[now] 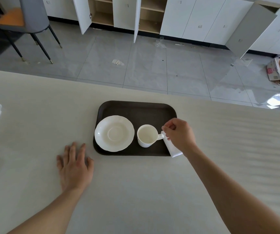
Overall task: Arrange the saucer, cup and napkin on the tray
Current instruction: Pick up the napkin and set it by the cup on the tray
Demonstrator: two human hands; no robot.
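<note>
Pale table (136,191): right hand (180,134) fingers pinch the napkin (174,149) at the tray (136,108) edge, beside the cup (147,135); left hand (74,166) spread flat, bracing.

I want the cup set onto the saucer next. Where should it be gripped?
Probably by the handle, coming from the right: the cup stands upright on the tray with its handle pointing right, beside the right hand. The saucer crowds its left side.

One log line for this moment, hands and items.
left hand flat on table | right hand at napkin, tray right edge | saucer, cup side by side on tray
</note>
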